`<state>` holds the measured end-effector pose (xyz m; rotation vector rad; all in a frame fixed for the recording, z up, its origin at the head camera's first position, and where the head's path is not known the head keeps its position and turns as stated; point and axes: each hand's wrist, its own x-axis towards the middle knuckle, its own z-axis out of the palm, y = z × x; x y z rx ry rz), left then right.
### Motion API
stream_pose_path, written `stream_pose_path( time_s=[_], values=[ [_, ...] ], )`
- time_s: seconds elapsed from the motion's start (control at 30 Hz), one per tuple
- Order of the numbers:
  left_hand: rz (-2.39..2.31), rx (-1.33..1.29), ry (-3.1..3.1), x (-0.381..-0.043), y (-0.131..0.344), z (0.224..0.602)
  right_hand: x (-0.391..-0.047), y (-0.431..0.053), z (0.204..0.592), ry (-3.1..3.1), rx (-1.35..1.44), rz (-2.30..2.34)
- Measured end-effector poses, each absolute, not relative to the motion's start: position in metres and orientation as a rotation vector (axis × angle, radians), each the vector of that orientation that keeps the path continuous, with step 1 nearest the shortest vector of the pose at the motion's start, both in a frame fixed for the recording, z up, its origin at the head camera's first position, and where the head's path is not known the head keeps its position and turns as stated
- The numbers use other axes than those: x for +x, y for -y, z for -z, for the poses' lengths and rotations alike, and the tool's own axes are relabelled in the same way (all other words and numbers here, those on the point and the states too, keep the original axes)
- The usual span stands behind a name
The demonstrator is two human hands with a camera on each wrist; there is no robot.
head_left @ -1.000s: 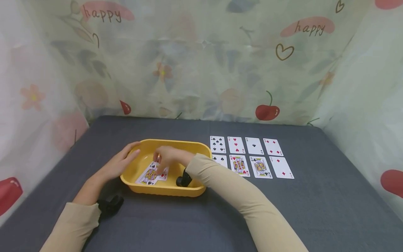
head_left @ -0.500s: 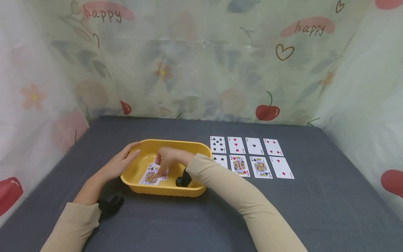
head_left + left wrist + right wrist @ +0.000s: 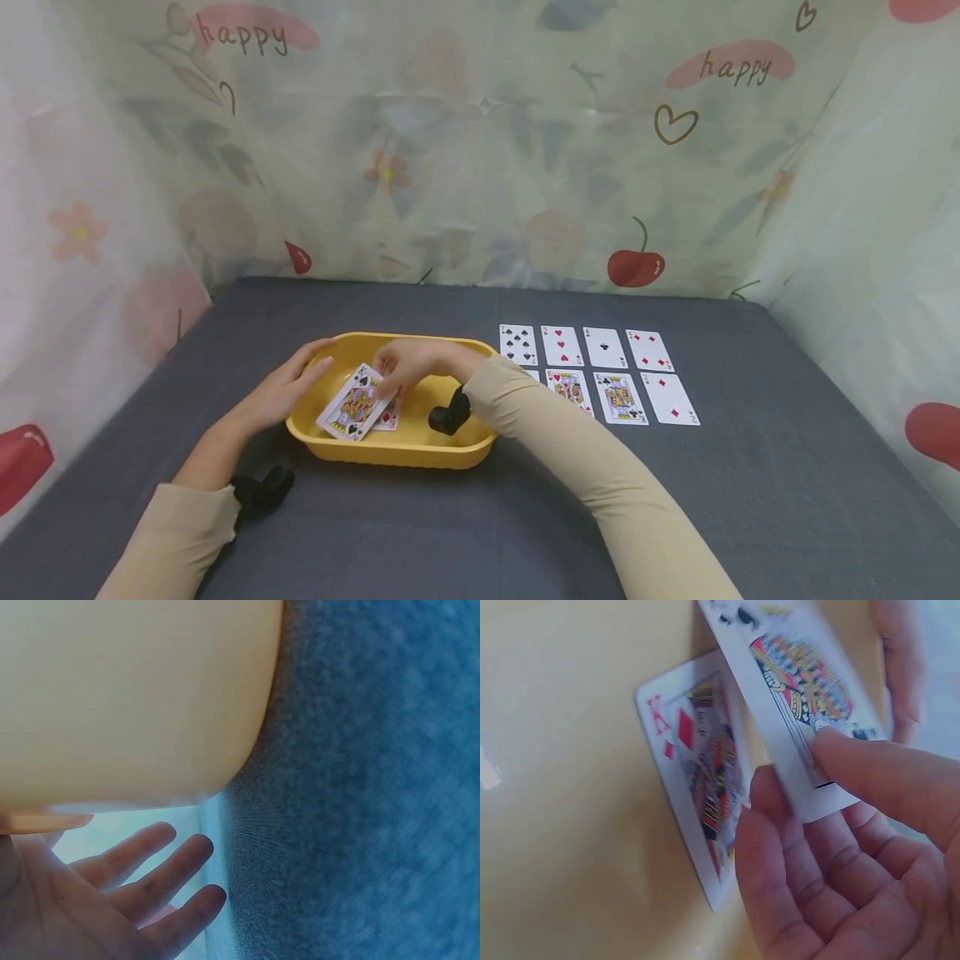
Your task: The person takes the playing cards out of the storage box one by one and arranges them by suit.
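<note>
My right hand [image 3: 412, 364] pinches a king of spades [image 3: 352, 404] between thumb and fingers, inside a yellow plastic basin [image 3: 405, 456]. In the right wrist view that king [image 3: 802, 682] is tilted up, above a king of diamonds [image 3: 694, 776] on the basin's floor. The king of diamonds [image 3: 390, 414] shows only partly in the head view, behind the held card. My left hand [image 3: 281, 387] rests at the basin's left rim, thumb over the inside. In the left wrist view its fingers [image 3: 169, 881] extend loosely beside the basin wall [image 3: 142, 697].
Face-up cards lie in two rows right of the basin, among them a three of hearts [image 3: 562, 346], an ace of clubs [image 3: 605, 347], a king of clubs [image 3: 621, 398] and a two of diamonds [image 3: 670, 399]. My right sleeve [image 3: 570, 450] partly covers the front row. A patterned curtain [image 3: 480, 167] hangs behind.
The king of spades has been picked up from the basin's floor by my right hand, which has risen slightly. My left hand stays at the rim.
</note>
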<state>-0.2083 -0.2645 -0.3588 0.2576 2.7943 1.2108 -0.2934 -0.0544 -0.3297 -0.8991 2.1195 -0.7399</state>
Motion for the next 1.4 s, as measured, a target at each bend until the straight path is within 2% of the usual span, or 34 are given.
stream_pose_path(
  time_s=[0.63, 1.4],
  values=[
    [-1.204, 0.236, -2.797, -0.209, 0.265, 0.360, -0.300, 0.016, 0.304, -2.197, -0.868, 0.930],
    [-1.203, 0.264, -2.803, -0.208, 0.265, 0.359, -0.291, -0.030, 0.287, -2.267, -0.850, 1.126]
  ],
)
